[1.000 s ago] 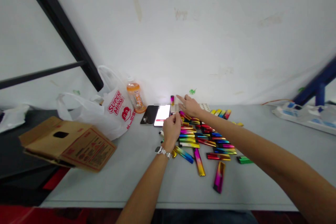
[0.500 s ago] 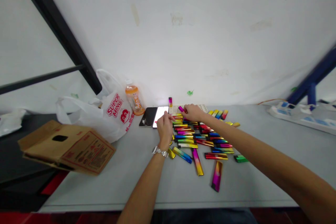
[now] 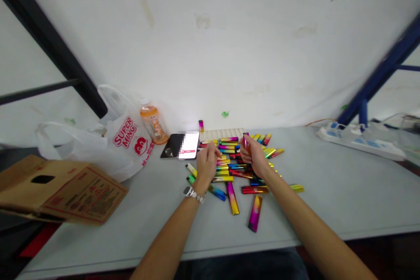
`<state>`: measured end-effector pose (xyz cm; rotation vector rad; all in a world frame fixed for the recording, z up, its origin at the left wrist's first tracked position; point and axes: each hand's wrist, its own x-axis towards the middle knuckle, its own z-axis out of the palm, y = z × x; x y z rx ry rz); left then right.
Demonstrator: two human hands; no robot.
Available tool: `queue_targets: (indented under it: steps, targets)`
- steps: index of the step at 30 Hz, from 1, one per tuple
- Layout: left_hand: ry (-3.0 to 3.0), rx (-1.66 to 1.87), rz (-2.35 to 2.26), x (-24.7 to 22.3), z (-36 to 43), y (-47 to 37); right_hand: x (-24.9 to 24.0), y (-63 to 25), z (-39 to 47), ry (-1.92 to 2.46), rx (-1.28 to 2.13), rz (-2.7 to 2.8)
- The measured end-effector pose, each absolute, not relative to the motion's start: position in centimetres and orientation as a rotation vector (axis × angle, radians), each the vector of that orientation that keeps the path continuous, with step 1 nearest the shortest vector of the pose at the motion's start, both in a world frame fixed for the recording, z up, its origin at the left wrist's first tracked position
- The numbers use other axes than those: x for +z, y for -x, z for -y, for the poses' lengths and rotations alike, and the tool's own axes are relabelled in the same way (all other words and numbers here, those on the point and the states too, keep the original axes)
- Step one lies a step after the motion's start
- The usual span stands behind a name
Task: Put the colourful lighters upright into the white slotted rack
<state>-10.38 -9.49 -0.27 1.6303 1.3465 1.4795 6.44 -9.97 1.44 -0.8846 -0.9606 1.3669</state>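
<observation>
Several shiny multicoloured lighters (image 3: 232,197) lie spread over the grey table. My right hand (image 3: 252,152) is closed around a purple lighter (image 3: 246,139), held upright above the right part of the pile. My left hand (image 3: 208,160), with a silver watch on the wrist, hovers over the pile's left side. Its fingers are curled together, and what they hold, if anything, is too small to make out. Nearest the front edge lies a purple and yellow lighter (image 3: 255,213). Another purple lighter (image 3: 201,126) stands upright by the wall.
Two phones (image 3: 172,145) lie left of a pale keyboard (image 3: 223,133). Further left are an orange bottle (image 3: 154,123), a white plastic bag (image 3: 114,153) and a cardboard box (image 3: 82,192). A white power strip (image 3: 357,142) lies at the right.
The view has shifted to the right. My right hand has drawn back from near my left hand, and its purple lighter is now upright. My left hand has stayed over the pile's left side.
</observation>
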Motion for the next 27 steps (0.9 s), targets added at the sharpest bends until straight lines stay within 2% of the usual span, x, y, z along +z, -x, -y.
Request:
queue_targets:
  steps: [10,27]
  targets:
    - [-1.808,1.328,-1.270,-0.2,10.6,9.1,-0.2,-5.4,11.4,1.096,0.810,1.203]
    - [-1.842,1.293,-1.266,0.0,10.8,9.0,-1.3,-5.0,11.1,1.208,0.730,1.207]
